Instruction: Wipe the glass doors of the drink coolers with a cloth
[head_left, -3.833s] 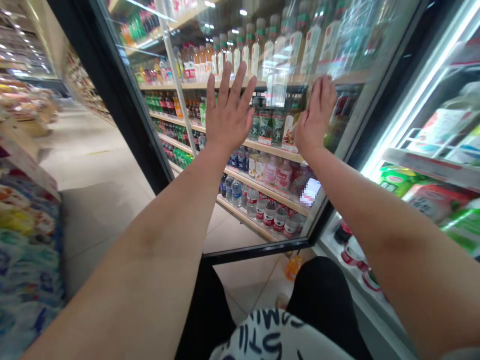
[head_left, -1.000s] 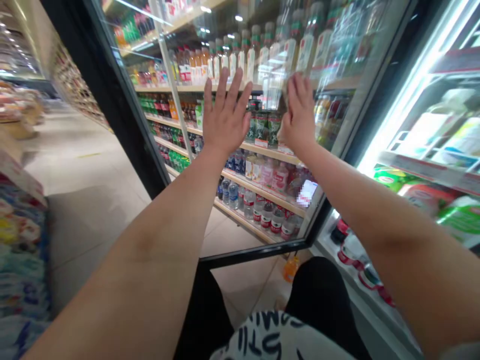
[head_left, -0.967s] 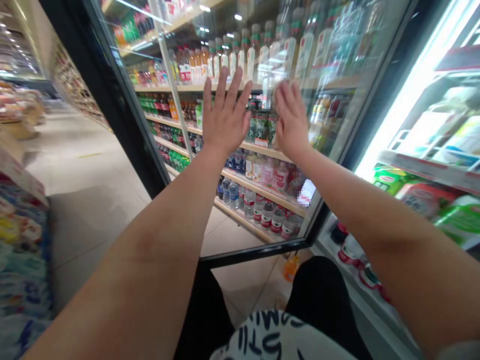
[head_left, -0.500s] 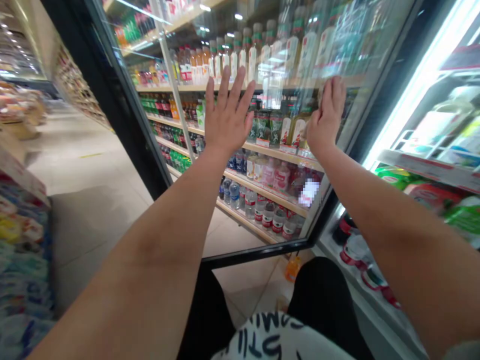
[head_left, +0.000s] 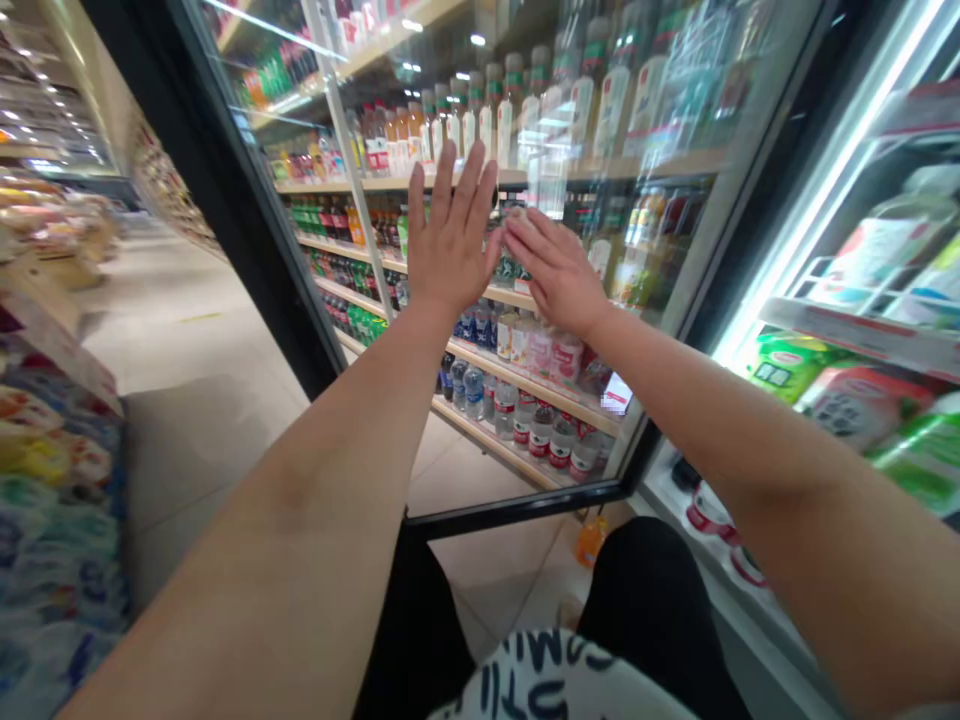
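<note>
The left hand (head_left: 450, 235) and right hand (head_left: 553, 270) are both raised, open and empty, fingers spread and unclenched, right in front of the glass cooler door (head_left: 637, 130); whether the palms actually touch the pane I cannot tell. Behind it, bottled drinks (head_left: 474, 392) stand in rows on wooden shelves (head_left: 525, 385). The black door frame (head_left: 255, 220) borders a tiled floor (head_left: 195, 350), with packaged goods (head_left: 52, 520) on the left and a lit chiller (head_left: 862, 400) on the right. Earlier the right hand stood upright, well apart from the left; now it has slid across, tilted, its fingertips just beside the left hand.
</note>
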